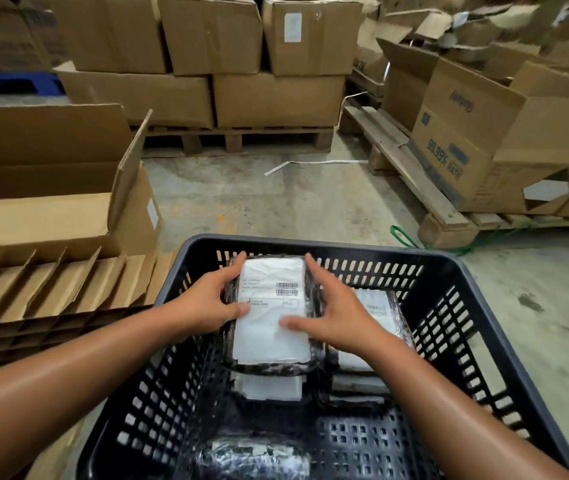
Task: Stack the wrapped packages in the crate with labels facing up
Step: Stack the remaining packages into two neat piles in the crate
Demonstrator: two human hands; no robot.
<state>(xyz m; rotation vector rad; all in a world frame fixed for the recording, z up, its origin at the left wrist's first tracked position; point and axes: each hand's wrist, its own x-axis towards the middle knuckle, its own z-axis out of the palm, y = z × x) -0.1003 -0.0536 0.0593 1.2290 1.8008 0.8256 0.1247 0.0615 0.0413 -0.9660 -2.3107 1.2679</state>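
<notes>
Nearest, one wrapped package (253,459) lies loose on the crate (477,289) floor. Fingers (233,271) are spread and pressed on the top package (271,313), left hand (203,306) and right hand (331,313) at its long edges. Label up, atop a stack. Judged light, film-slick, slightly yielding; best gripped by the sides.

A: Floor condition?
B: Bare concrete floor (276,199), stained, with a white strip (311,163) lying at centre frame.
A: Storage?
B: Sealed cardboard boxes (241,64) stacked on a wooden pallet (241,140) at upper centre. Opened cartons (484,133) on a second pallet (411,171) at right. Flattened cardboard dividers (51,289) at left.
</notes>
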